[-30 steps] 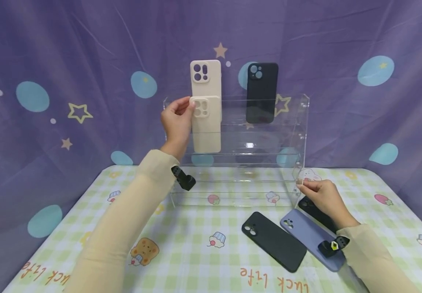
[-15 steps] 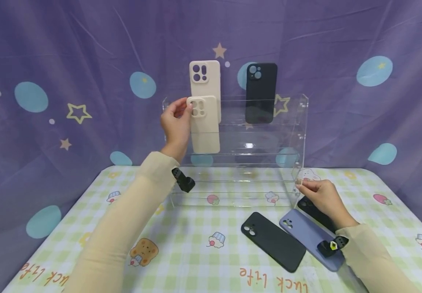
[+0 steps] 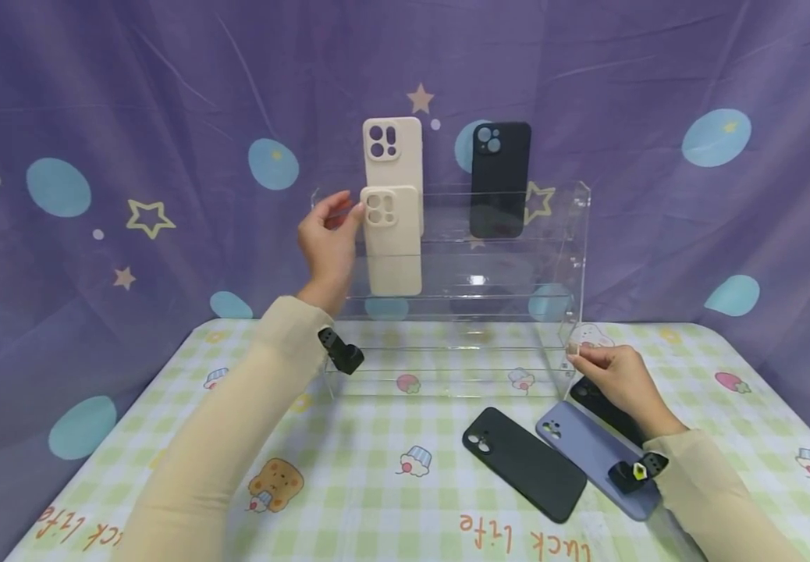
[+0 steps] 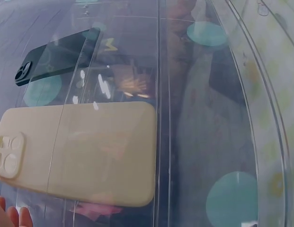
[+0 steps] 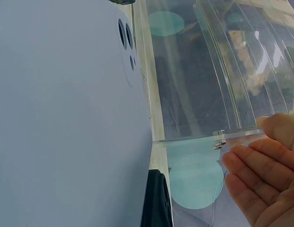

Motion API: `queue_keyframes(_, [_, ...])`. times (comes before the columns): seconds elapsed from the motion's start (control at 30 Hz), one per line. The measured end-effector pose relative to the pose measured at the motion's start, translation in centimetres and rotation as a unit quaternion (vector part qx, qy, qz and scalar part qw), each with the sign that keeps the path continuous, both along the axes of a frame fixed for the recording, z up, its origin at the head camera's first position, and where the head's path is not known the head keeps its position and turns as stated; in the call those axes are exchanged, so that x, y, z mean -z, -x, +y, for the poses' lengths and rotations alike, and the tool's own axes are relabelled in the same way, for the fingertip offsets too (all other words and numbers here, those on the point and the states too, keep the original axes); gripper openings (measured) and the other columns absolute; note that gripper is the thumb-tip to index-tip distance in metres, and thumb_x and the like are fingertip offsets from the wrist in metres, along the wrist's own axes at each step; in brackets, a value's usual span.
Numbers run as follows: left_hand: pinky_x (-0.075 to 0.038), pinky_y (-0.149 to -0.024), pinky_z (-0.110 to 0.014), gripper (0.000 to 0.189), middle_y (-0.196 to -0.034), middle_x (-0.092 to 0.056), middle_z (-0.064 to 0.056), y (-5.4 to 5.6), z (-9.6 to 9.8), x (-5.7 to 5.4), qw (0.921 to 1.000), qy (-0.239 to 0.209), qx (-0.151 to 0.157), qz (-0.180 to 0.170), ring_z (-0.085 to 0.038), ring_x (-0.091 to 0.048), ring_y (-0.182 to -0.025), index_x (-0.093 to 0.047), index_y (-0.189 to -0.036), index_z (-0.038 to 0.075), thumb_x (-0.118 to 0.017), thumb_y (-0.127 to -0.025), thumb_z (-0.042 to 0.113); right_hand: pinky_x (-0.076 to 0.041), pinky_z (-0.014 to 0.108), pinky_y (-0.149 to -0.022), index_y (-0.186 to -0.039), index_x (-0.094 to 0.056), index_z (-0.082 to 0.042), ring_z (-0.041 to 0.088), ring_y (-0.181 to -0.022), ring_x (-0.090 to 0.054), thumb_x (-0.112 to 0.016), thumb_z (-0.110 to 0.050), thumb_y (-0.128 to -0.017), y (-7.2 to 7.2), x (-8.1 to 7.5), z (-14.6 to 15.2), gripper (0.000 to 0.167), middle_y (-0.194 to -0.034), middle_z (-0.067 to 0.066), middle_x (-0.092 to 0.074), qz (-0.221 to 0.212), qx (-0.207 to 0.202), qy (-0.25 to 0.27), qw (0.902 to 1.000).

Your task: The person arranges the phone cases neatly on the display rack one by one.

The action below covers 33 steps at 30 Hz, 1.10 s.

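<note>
My left hand point(image 3: 330, 246) is beside the upper left edge of a cream phone case point(image 3: 396, 261), thumb close to the camera cutout and fingers loosely bent. In the left wrist view, its fingertips point(image 4: 24, 218) show at the lower left, off the case. That case leans upright on a clear acrylic display stand point(image 3: 461, 267). A second cream phone case point(image 3: 405, 160) stands one tier higher, partly hidden behind it. To the right on the top tier is a black phone case point(image 3: 502, 168). My right hand point(image 3: 621, 381) pinches the stand's right side edge between thumb and fingers.
On the checked tablecloth point(image 3: 349, 484), front right, lie a black phone case point(image 3: 524, 464) and a lavender phone case point(image 3: 580, 445). Another black phone case point(image 3: 605, 410) is partly covered by my right hand. A purple curtain point(image 3: 166, 101) hangs behind the stand.
My left hand has let go of the front cream case and drawn slightly left. The case leaned a little left, then settled straighter on its tier. My right hand stays on the stand.
</note>
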State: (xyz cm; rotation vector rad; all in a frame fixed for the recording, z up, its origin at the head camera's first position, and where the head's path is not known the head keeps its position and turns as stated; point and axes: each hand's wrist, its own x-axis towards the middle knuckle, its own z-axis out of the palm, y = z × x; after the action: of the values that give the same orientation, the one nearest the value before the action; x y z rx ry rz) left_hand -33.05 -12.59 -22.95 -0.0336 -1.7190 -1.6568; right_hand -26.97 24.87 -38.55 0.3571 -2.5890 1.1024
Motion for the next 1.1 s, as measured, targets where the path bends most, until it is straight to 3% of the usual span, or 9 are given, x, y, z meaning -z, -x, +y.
queue_keyframes(0.17, [-0.049,-0.079,-0.022,0.031,-0.115,-0.065,-0.009,-0.9,-0.8,0.2,0.9997,0.022,0.002,-0.013,-0.015,-0.056,-0.094,-0.067,-0.114,0.010,-0.072,-0.084,0.017,-0.052,0.048,-0.082,-0.106,-0.066,0.009,0.043,-0.107,-0.057,-0.065,-0.015,-0.089,0.0,0.2,-0.2,0.029,-0.114,0.029,-0.059,-0.003,0.002,0.001,1.0000])
queue_keyframes(0.33, [-0.048,-0.076,-0.020,0.032,-0.113,-0.066,-0.011,-2.6,-2.1,1.0,0.9991,0.041,0.010,-0.005,-0.012,-0.056,-0.089,-0.067,-0.114,0.007,-0.072,-0.084,0.016,-0.051,0.049,-0.083,-0.106,-0.066,0.009,0.044,-0.107,-0.057,-0.065,-0.015,-0.089,0.0,0.1,-0.3,0.030,-0.114,0.029,-0.059,-0.004,0.003,-0.002,1.0000])
queue_keyframes(0.43, [-0.047,-0.074,-0.019,0.032,-0.109,-0.066,-0.013,-3.6,-3.0,2.0,0.9987,0.047,0.018,-0.009,-0.011,-0.055,-0.085,-0.066,-0.114,0.003,-0.072,-0.084,0.013,-0.053,0.048,-0.081,-0.107,-0.066,0.009,0.043,-0.106,-0.057,-0.065,-0.016,-0.090,0.0,-0.1,-0.4,0.031,-0.114,0.029,-0.059,-0.006,0.003,-0.007,1.0000])
queue_keyframes(0.6, [-0.046,-0.074,-0.015,0.037,-0.113,-0.062,-0.013,-5.7,-4.5,4.6,0.9960,0.028,0.048,-0.070,-0.009,-0.053,-0.086,-0.062,-0.119,0.002,-0.071,-0.084,0.011,-0.055,0.040,-0.079,-0.110,-0.066,0.008,0.042,-0.105,-0.059,-0.064,-0.021,-0.090,-0.1,-0.3,0.1,0.034,-0.115,0.028,-0.060,-0.015,-0.009,-0.019,0.9997])
queue_keyframes(0.7, [-0.046,-0.074,-0.012,0.042,-0.120,-0.059,-0.011,-6.8,-5.5,6.3,0.9907,0.025,0.067,-0.115,-0.009,-0.052,-0.094,-0.058,-0.125,0.005,-0.069,-0.086,0.012,-0.052,0.019,-0.078,-0.113,-0.066,0.004,0.032,-0.106,-0.061,-0.064,-0.025,-0.091,-0.2,-0.2,0.9,0.037,-0.117,0.023,-0.061,-0.016,-0.019,-0.031,0.9992])
queue_keyframes(0.8, [-0.046,-0.074,-0.011,0.047,-0.127,-0.057,-0.009,-7.6,-6.5,7.9,0.9857,0.028,0.076,-0.148,-0.013,-0.051,-0.104,-0.055,-0.131,0.007,-0.069,-0.086,0.011,-0.043,0.005,-0.075,-0.117,-0.065,0.001,0.011,-0.103,-0.060,-0.064,-0.028,-0.090,-0.4,-0.1,1.9,0.039,-0.119,0.019,-0.062,-0.022,-0.040,-0.038,0.9982])
queue_keyframes(0.93, [-0.046,-0.085,-0.014,0.054,-0.138,-0.051,-0.007,-8.4,-7.5,9.7,0.9767,0.022,0.103,-0.187,-0.019,-0.046,-0.120,-0.047,-0.138,0.009,-0.067,-0.087,0.009,-0.041,0.003,-0.078,-0.122,-0.063,-0.002,-0.012,-0.100,-0.050,-0.066,-0.028,-0.089,-1.0,0.1,3.6,0.042,-0.122,0.017,-0.062,-0.038,-0.075,-0.054,0.9951])
queue_keyframes(1.1, [-0.035,-0.108,-0.028,0.060,-0.149,-0.037,-0.009,-8.6,-8.1,11.2,0.9587,-0.003,0.172,-0.226,-0.023,-0.034,-0.136,-0.033,-0.145,0.005,-0.060,-0.092,0.006,-0.035,0.001,-0.085,-0.126,-0.059,0.000,-0.016,-0.107,-0.042,-0.067,-0.023,-0.088,-1.3,0.4,5.3,0.045,-0.124,0.016,-0.060,-0.052,-0.134,-0.062,0.9876])
